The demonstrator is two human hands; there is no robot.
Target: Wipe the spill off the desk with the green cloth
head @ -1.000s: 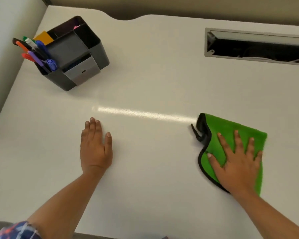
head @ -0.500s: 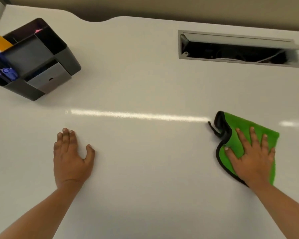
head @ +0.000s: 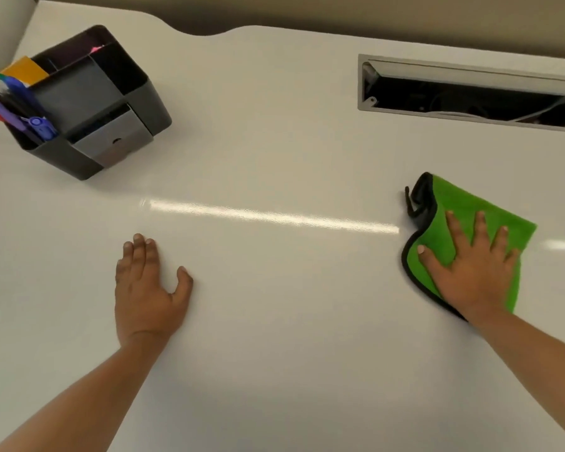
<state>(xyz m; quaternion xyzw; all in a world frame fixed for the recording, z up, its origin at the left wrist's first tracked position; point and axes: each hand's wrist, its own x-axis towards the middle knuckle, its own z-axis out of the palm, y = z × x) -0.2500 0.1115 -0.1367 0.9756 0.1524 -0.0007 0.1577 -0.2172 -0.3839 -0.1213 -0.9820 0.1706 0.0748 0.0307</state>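
The green cloth (head: 490, 210), folded and edged in black, lies flat on the white desk (head: 274, 321) at the right. My right hand (head: 470, 272) presses down on it with the palm and spread fingers, covering its near half. My left hand (head: 147, 288) rests flat on the bare desk at the left, fingers together, thumb out, holding nothing. I can make out no spill on the desk surface; only a bright strip of reflected light crosses it between the two hands.
A dark desk organizer (head: 88, 106) with pens and markers stands at the far left. A recessed cable slot (head: 470, 93) with its lid up is cut into the desk at the far right, beyond the cloth.
My right hand has slid the cloth to the right and then away from me, toward the cable slot. My left hand stays flat on the desk, its thumb now spread out.
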